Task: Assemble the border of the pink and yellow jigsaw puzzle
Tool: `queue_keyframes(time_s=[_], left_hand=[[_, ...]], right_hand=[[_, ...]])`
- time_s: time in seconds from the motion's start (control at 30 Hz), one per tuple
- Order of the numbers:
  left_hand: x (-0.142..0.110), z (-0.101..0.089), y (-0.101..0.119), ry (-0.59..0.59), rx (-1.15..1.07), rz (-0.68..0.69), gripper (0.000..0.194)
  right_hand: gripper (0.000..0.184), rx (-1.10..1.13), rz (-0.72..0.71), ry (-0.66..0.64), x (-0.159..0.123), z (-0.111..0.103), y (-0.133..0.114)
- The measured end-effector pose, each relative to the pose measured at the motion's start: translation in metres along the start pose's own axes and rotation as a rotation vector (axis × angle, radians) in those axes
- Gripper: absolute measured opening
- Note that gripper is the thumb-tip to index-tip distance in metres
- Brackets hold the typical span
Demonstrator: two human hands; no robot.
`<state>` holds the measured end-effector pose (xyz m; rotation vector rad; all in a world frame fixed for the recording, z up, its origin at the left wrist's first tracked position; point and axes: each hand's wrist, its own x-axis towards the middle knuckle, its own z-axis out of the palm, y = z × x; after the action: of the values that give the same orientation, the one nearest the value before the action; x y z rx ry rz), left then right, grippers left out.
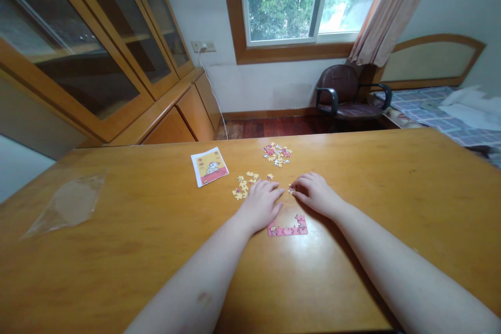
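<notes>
My left hand [264, 202] lies palm down with its fingers spread, between a loose cluster of yellow jigsaw pieces [243, 186] and a joined strip of pink puzzle pieces [289, 231]. It partly covers the left end of both. My right hand [313, 192] pinches a small jigsaw piece [290, 189] at the tabletop, just above the joined pink corner. Farther off is a pile of mixed pink, white and yellow pieces [276, 153]. One single yellow piece [270, 177] lies by my left fingertips.
A picture card [210, 166] with a white cartoon animal lies left of the pieces. A clear plastic bag [72, 202] rests at the left of the wooden table [156, 250]. Beyond the table stand a chair [344, 91], glass-fronted cabinets [105, 36] and a bed [438, 109].
</notes>
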<state>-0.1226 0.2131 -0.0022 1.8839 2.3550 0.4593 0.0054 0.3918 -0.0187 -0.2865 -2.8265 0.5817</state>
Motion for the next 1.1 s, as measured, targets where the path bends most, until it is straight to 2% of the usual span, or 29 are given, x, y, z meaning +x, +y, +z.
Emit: queue_keyframes(time_s=[0.1,0.2,0.33,0.5,0.77,1.1], left_hand=[[0.002,-0.004,-0.007,0.099,0.052,-0.238,0.026],[0.002,-0.007,-0.017,0.169,0.111,-0.462,0.027],[0.002,-0.005,-0.026,0.176,0.165,-0.528,0.027],[0.001,0.001,-0.027,0.154,0.176,-0.484,0.031],[0.001,-0.002,-0.014,0.142,0.136,-0.361,0.025],[0.001,-0.006,-0.001,0.023,-0.043,-0.028,0.025]], right_hand=[[0.01,0.005,0.018,0.019,0.0,0.002,0.002],[0.01,0.011,0.026,0.035,0.0,0.002,0.003],[0.012,0.013,-0.011,0.036,-0.001,0.002,0.005],[0.016,0.006,-0.005,0.039,-0.001,0.003,0.004],[0.019,-0.003,-0.005,0.039,-0.001,0.004,0.002],[0.017,0.014,0.045,0.043,0.0,0.0,-0.003]])
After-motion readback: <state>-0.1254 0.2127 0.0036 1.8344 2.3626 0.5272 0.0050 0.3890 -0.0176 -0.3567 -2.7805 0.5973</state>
